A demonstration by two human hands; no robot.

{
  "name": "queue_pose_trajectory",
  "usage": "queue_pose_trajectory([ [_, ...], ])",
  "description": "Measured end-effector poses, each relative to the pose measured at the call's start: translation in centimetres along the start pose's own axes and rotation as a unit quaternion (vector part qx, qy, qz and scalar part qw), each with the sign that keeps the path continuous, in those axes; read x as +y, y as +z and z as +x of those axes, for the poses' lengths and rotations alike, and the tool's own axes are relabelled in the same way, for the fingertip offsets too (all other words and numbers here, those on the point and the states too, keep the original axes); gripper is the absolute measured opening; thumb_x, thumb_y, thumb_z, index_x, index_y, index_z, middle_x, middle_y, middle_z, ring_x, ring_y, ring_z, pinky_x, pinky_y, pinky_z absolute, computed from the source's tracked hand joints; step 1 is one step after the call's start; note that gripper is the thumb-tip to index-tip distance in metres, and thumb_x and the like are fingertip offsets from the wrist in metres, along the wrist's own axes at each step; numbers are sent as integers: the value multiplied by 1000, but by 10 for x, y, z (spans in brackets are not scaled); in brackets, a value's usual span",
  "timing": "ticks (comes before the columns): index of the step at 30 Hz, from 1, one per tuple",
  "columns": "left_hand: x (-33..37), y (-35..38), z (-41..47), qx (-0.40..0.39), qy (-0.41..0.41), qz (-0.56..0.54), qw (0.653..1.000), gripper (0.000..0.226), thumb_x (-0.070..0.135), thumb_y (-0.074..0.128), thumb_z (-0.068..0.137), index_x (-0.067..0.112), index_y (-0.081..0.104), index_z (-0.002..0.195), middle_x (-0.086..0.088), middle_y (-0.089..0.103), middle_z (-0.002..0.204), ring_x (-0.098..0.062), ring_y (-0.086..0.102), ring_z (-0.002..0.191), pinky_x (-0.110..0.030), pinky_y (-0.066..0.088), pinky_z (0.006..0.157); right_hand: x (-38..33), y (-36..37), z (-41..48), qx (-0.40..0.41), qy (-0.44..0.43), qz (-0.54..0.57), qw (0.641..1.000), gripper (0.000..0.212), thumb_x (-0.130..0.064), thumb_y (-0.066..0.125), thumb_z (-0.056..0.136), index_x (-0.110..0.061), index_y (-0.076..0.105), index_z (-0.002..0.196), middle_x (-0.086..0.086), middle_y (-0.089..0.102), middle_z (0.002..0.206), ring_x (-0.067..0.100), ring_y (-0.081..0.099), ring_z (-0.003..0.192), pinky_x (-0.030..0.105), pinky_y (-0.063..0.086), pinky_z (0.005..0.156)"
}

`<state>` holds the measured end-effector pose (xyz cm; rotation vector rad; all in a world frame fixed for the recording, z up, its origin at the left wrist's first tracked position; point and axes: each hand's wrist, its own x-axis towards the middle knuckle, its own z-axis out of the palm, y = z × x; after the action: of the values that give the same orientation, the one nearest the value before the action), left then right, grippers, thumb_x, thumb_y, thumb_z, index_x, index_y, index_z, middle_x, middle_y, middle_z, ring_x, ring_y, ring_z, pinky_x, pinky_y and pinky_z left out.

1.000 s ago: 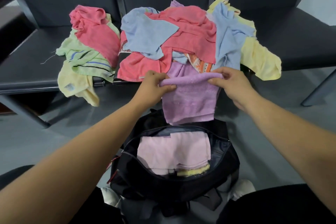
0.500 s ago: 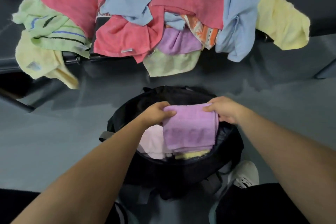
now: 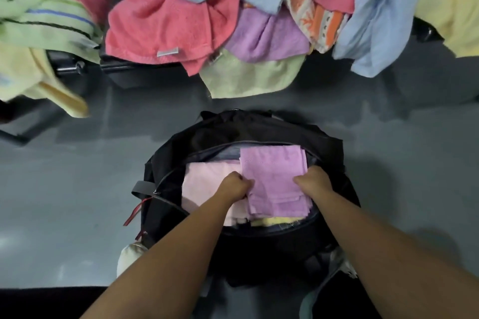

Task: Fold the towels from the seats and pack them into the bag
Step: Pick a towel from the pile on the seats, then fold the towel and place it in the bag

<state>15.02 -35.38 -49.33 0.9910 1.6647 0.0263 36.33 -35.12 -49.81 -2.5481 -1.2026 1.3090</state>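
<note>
A folded purple towel lies inside the open black bag on the floor. It rests on a folded pale pink towel, and a yellow one shows below them. My left hand grips the purple towel's left edge with curled fingers. My right hand grips its right edge the same way. Unfolded towels fill the seats above: red, blue, purple, green, yellow and a striped green one.
Grey floor surrounds the bag. The black seat frame runs under the towel pile. A red zip pull hangs at the bag's left side. Light shoes show beside the bag.
Both hands brought the folded purple towel down from in front of the seats into the bag and now hold it low, on the pink towel. My view has tilted down.
</note>
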Motion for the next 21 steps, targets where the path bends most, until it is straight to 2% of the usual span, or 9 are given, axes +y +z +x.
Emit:
queue_pose_trajectory([
  [2, -9, 7, 3, -8, 2, -16, 1000, 21, 23, 64, 94, 8, 58, 80, -8, 63, 78, -29, 66, 80, -43, 58, 87, 8, 0, -1, 17, -14, -11, 1000, 13, -9, 65, 89, 3, 64, 93, 19, 65, 94, 30, 65, 81, 27, 39, 58],
  [3, -13, 9, 1, -19, 5, -15, 1000, 20, 21, 64, 94, 7, 59, 79, -9, 63, 78, -25, 63, 73, -41, 59, 85, 10, -1, -3, 23, -21, -17, 999, 10, -6, 64, 88, 1, 61, 81, 17, 61, 83, 24, 59, 67, 27, 34, 51],
  [5, -15, 12, -5, -43, 10, -19, 999, 21, 19, 64, 96, 7, 60, 79, -10, 64, 79, -21, 60, 67, -37, 56, 79, 16, -4, -5, 31, -32, -24, 999, 24, -3, 62, 85, -5, 50, 65, 10, 50, 64, 16, 46, 53, 25, 29, 45],
  [8, -10, 5, -15, -32, 19, 24, 999, 25, 30, 63, 97, 8, 61, 86, -16, 70, 96, -27, 62, 83, -39, 53, 82, 19, -15, -14, 11, -39, -35, 999, 36, -1, 61, 85, -9, 41, 55, 6, 41, 54, 16, 41, 49, 26, 27, 45],
  [11, 21, -19, -26, 4, 47, 82, 995, 30, 32, 56, 99, 4, 64, 90, -20, 68, 101, -35, 66, 101, -37, 49, 77, -1, -38, -26, -32, -43, 0, 999, 25, -4, 62, 85, -5, 51, 62, 8, 48, 57, 19, 45, 50, 23, 35, 51],
  [13, 55, -43, -39, 31, 97, 59, 993, 28, 27, 58, 97, 2, 66, 90, -18, 71, 96, -31, 70, 90, -38, 55, 78, -28, -60, -37, -86, -65, 72, 992, 10, -4, 61, 86, -8, 59, 77, 10, 54, 68, 19, 50, 57, 26, 44, 62],
  [15, 93, -69, -63, 45, 153, 41, 986, 21, 22, 60, 98, 3, 68, 95, -9, 71, 84, -20, 67, 71, -28, 55, 68, -63, -88, -53, -127, -100, 121, 979, 3, -9, 62, 92, -10, 62, 90, 9, 62, 81, 19, 56, 71, 31, 48, 72],
  [18, 147, -110, -105, 34, 228, 67, 971, 16, 18, 58, 99, 5, 66, 94, -10, 71, 84, -20, 64, 72, -26, 51, 65, -115, -138, -87, -177, -175, 111, 962, 6, -16, 60, 99, -11, 62, 96, 9, 69, 92, 20, 63, 85, 29, 51, 74],
  [21, 193, -150, -152, 60, 295, 88, 949, 20, 18, 59, 98, 1, 70, 97, -10, 75, 88, -19, 70, 75, -29, 56, 71, -155, -190, -120, -176, -253, 125, 943, 10, -12, 61, 99, -4, 66, 95, 13, 73, 91, 21, 69, 81, 29, 56, 72],
])
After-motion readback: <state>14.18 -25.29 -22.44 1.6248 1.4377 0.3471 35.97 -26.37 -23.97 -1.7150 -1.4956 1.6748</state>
